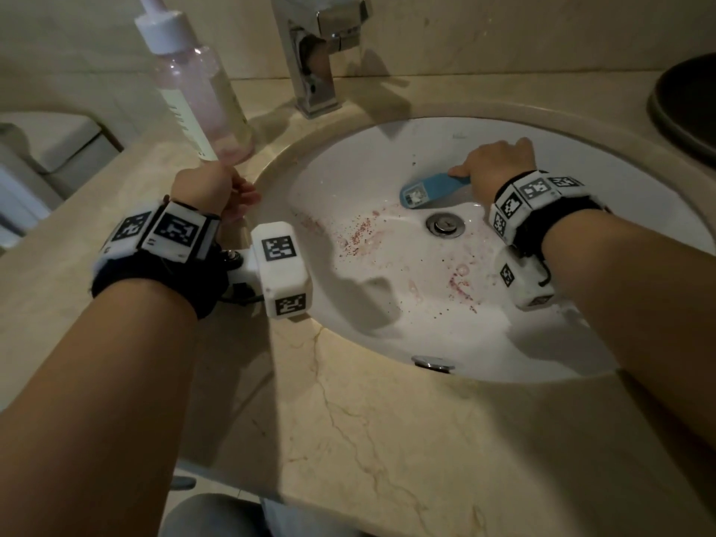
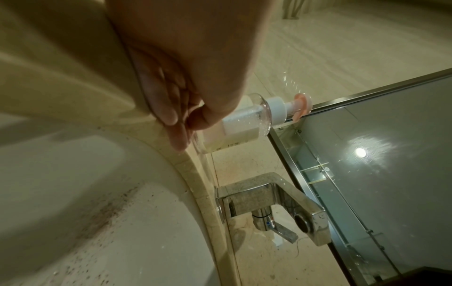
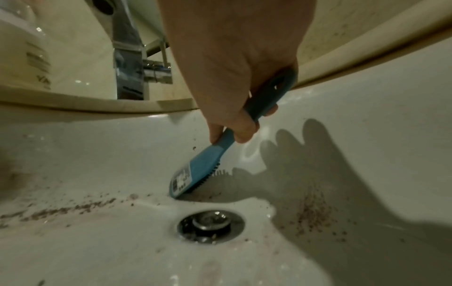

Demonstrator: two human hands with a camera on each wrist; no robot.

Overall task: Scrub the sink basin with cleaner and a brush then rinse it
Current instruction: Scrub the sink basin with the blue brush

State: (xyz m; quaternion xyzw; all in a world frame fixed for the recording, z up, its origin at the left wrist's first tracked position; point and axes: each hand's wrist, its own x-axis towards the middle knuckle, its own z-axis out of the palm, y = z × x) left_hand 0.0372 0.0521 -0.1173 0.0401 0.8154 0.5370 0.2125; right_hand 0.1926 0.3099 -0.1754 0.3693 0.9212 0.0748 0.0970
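Right hand [image 3: 227, 63] grips blue brush [image 3: 195, 170] by its handle; bristle head touches white sink basin [image 1: 503, 343] wall just above drain [image 1: 445, 224]. Left hand [image 1: 211, 188], fingers curled, holding nothing, beside cleaner bottle [image 1: 197, 94] on surface [image 1: 368, 439]. Reddish specks [image 1: 358, 236] scattered in basin.

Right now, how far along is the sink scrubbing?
Early. The right hand grips the blue brush, bristles on the basin just behind the drain. Reddish specks remain. The left hand rests by the pump bottle. Faucet shows no water: rinsing remains.
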